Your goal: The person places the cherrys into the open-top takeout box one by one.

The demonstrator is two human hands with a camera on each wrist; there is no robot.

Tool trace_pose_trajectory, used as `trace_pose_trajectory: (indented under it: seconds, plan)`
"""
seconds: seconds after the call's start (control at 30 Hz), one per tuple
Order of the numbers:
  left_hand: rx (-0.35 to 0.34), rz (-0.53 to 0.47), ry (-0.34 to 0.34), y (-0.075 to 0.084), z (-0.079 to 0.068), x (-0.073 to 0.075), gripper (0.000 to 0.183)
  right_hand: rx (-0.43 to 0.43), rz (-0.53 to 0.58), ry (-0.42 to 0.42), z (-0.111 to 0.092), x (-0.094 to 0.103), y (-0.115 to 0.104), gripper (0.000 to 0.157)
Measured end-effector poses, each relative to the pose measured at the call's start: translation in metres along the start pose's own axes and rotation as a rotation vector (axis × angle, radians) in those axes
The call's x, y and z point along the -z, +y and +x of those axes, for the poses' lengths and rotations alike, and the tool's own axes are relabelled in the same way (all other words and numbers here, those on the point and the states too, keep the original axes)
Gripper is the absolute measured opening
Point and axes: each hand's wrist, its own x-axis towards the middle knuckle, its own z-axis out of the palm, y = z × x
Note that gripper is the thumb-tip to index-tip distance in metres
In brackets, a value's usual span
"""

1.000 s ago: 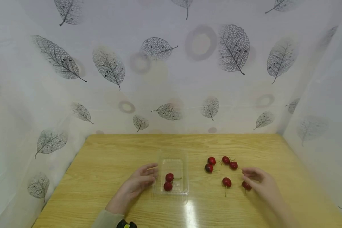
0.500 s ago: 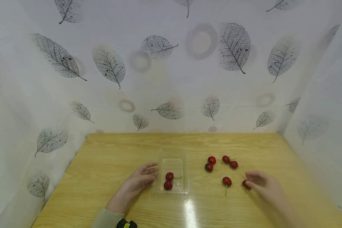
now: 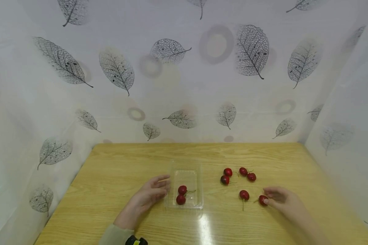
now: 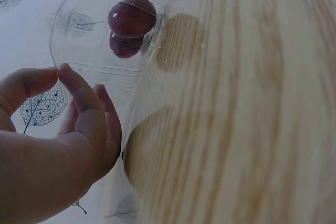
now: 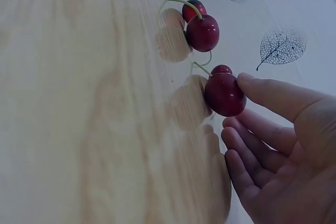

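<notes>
Five loose cherries (image 3: 243, 195) overhead — right wrist shows three (fingertips (image 5: 247, 83) touching one).

Right hand (image 5: 283, 145) touching cherry (image 5: 224, 94)
</notes>
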Motion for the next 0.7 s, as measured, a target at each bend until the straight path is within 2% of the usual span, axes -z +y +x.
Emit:
trace_pose_trajectory:
  seconds: [0.13,0.5,0.7]
  plan:
    - [0.003,0.001,0.006,0.0005,-0.0006,-0.0007,0.072,-0.012,-0.026,-0.022,0.0007,0.0,-0.0017,0.038]
    - [0.008,0.001,0.009,0.0009,-0.0004,-0.0014,0.071,0.05,-0.024,-0.042,0.0013,-0.0028,-0.0005,0.027]
    - [0.006,-0.006,0.007,0.0009,0.0001,-0.0012,0.071,0.023,-0.02,-0.038,0.0013,-0.0037,-0.0011,0.027]
